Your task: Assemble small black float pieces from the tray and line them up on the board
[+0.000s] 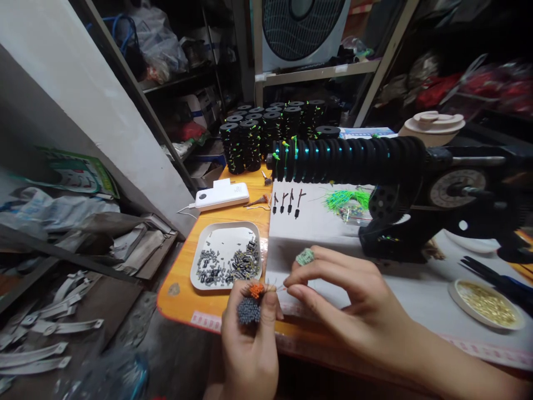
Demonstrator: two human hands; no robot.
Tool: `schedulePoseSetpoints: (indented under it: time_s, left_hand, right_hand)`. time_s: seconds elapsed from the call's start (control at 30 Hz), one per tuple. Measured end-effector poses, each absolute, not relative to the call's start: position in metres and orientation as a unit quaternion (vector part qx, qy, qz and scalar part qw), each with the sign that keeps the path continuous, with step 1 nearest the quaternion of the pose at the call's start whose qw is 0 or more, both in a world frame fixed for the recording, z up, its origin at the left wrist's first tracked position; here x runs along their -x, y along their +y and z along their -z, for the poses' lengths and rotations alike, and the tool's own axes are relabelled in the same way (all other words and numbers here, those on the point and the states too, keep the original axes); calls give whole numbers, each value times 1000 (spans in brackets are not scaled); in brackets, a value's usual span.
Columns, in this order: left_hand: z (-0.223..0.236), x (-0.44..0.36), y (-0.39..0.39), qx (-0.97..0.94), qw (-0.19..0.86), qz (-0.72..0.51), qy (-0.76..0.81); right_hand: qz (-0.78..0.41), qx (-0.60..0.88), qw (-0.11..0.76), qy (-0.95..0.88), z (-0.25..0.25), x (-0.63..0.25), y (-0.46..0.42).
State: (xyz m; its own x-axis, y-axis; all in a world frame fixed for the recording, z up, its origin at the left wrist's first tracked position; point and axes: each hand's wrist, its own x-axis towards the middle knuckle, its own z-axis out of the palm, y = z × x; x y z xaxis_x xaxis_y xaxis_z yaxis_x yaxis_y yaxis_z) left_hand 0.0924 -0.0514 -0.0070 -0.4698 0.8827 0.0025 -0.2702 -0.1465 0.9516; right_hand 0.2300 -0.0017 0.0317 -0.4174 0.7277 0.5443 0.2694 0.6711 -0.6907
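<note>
Left hand [252, 339]: closed, thumb against fingers, clamped on a bundle [249, 311] of small pieces, dark blue-grey below and orange above. Bundle was held up just in front of the near edge of the tabletop [183, 278], with fine wire-like ends poking out at its top.

Right hand [333, 289]: thumb and forefinger together on a thin strand [281, 288] beside the bundle. A green wrap [305, 256] sat on another finger of that hand.

Beyond the left hand, a white tray [200, 279] held loose small grey, black and yellowish pieces. Behind the tray lay a white plastic device [222, 195] with a cable. Black rolls [250, 144] with green and yellow bits stood grouped at the back.

On white paper [287, 239] right of the tray: 4 small dark parts [290, 203] in a row, and a tuft of green and blue strands [350, 200]. Above these reached the ribbed black bar of a machine [345, 160], yellow-green bits near its left end. At right, a shallow dish [458, 294] held gold-coloured pieces; a dark long-nosed tool [491, 275] lay just behind it.
</note>
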Motion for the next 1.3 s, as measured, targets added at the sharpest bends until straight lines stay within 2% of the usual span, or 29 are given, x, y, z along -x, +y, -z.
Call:
schedulePoseSetpoints:
  time_s: [0.33, 0.7, 0.93, 1.13, 1.3]
  left_hand:
    - [6, -87, -49, -253, 556, -695, 378]
    - [4, -77, -50, -237, 584, -679, 376]
    - [9, -80, -49, -255, 572, -680, 380]
    - [16, -91, -54, -238, 523, -681, 453]
    - [15, -90, -53, -266, 463, -707, 463]
  right_hand:
    - [-248, 294, 451, -806, -27, -235, 4]
    - [-190, 284, 408, -847, -26, -238, 8]
    - [-191, 279, 419, -843, -27, -238, 5]
    - [-194, 254, 432, -843, -28, -231, 1]
    - [-117, 266, 401, -869, -29, -228, -1]
